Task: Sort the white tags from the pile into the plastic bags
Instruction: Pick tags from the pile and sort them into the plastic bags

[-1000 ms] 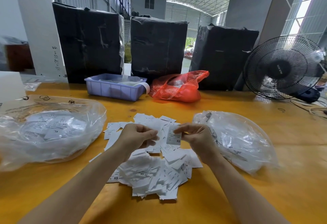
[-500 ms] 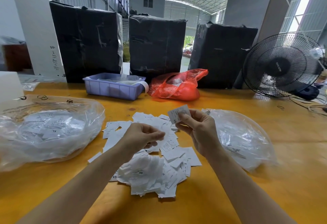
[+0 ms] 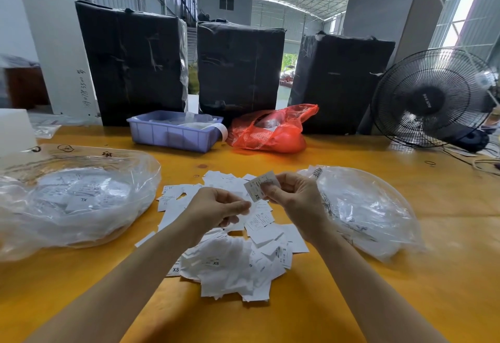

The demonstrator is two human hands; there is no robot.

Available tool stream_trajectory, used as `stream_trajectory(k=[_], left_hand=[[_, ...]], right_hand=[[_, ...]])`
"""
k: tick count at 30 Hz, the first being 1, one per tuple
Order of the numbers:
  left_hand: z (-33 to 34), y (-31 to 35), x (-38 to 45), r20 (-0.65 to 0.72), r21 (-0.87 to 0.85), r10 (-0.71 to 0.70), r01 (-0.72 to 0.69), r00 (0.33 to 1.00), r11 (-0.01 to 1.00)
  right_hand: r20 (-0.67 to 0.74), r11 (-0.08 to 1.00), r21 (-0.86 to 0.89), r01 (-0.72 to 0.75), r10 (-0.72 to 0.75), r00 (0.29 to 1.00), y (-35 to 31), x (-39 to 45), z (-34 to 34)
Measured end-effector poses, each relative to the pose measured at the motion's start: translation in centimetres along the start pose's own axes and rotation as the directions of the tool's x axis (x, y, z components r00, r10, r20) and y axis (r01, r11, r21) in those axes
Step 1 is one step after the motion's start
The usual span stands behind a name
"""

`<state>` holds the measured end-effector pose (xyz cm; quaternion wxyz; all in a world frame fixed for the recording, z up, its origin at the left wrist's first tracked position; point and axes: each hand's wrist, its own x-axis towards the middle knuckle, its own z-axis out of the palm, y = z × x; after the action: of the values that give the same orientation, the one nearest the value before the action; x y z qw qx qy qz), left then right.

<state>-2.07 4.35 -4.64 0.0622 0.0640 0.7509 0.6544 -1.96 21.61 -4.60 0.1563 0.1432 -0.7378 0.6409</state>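
A loose pile of white tags (image 3: 238, 267) lies on the yellow table (image 3: 351, 302) in front of me. My right hand (image 3: 297, 202) pinches one white tag (image 3: 261, 187) marked XS and holds it up above the pile. Just left of it, my left hand (image 3: 216, 207) hovers over the pile with curled fingers, and I see nothing in it. A clear plastic bag (image 3: 81, 202) with several tags, one marked XL, lies at the left. A second clear plastic bag (image 3: 365, 207) with several tags lies just right of my right hand.
A blue tray (image 3: 173, 134) and a red plastic bag (image 3: 270, 131) sit at the back of the table. Behind them stand three black wrapped boxes (image 3: 135, 64). A black fan (image 3: 433, 99) stands at the back right, with cables beside it.
My right hand has lifted the XS tag up off the pile and away from my left hand. My left hand has stayed over the pile.
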Motion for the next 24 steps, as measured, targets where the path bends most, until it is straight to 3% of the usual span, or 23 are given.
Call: stream_trajectory(k=[11, 19, 24], left_hand=[[-0.1, -0.3, 0.4, -0.020, -0.030, -0.015, 0.014, 1.000, 0.999], [0.6, -0.3, 0.1, -0.033, -0.103, -0.044, 0.040, 0.999, 0.994], [0.6, -0.3, 0.2, -0.060, -0.098, -0.052, 0.046, 0.997, 0.994]], right_hand=[[0.189, 0.989, -0.081, -0.125, 0.138, 0.972, 0.4, -0.1, 0.0], [0.382, 0.938, -0.150, -0.312, 0.346, 0.857, 0.2, -0.3, 0.5], [0.206, 0.972, -0.116, -0.206, 0.227, 0.952, 0.3, -0.4, 1.1]])
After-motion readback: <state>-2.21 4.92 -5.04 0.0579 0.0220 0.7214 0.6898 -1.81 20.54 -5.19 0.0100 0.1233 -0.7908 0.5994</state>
